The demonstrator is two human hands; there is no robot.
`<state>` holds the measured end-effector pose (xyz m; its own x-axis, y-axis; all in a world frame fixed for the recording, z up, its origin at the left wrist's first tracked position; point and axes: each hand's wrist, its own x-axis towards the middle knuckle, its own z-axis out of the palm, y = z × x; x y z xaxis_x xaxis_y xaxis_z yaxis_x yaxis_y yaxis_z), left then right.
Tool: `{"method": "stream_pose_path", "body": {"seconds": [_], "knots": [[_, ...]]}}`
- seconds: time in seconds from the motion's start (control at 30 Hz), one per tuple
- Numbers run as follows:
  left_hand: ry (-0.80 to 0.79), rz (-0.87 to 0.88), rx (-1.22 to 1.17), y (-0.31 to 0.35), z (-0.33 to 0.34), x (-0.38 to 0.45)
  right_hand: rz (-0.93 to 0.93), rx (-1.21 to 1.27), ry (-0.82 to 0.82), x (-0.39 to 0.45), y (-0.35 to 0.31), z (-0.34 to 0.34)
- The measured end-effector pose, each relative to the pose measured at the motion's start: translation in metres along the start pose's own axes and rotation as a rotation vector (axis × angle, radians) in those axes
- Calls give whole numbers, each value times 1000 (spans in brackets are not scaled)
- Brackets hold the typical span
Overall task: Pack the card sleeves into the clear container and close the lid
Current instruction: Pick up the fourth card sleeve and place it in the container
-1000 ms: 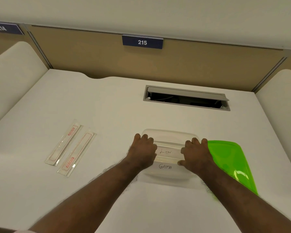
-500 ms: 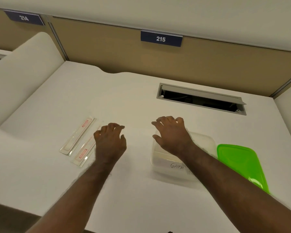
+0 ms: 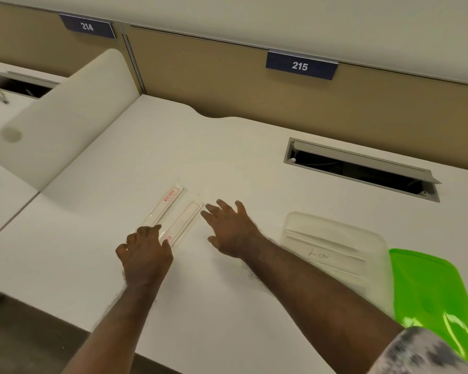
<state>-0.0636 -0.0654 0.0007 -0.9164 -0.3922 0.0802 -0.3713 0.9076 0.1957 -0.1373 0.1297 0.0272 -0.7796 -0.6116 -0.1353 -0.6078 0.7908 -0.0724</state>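
Observation:
Two long clear card sleeve packs with red print lie side by side on the white desk: the far one (image 3: 166,204) and the near one (image 3: 184,222). My left hand (image 3: 143,252) rests over their near ends, fingers curled down onto them. My right hand (image 3: 229,228) hovers just right of the packs, fingers spread, holding nothing. The clear container (image 3: 333,249) sits open to the right, with sleeves inside it and handwriting visible on one. Its green lid (image 3: 430,295) lies flat beside it at the far right.
A cable slot with a grey flap (image 3: 362,168) is cut into the desk behind the container. A white rounded divider (image 3: 65,117) stands at the left. A tan partition with signs 214 and 215 runs along the back. The desk's front edge is near my forearms.
Both hands have left the container and moved left to the two sleeve packs. My left hand now touches their near ends. The view has swung left.

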Motion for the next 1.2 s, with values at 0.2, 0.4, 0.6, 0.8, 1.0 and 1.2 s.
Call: {"method": "stream_pose_path", "body": {"seconds": [0.2,0.4,0.6,0.8,1.0,1.2], "knots": [[-101,-44,22,-24,6,-1,-53,14,-131,28,-29,13],[-224,-92,-58,-32,10,5,-62,0,-222,33,-41,19],[-270,-72,-338,-22,-3,7,-37,22,-172,23,-30,14],[-341,-99,-705,5,-38,12,-49,70,-8,5,-4,-3],[-502,-85,-1008,28,-76,19,-3,29,168,-19,42,-21],[-777,45,-1041,45,-90,29,96,106,223,-59,97,-39]]}}
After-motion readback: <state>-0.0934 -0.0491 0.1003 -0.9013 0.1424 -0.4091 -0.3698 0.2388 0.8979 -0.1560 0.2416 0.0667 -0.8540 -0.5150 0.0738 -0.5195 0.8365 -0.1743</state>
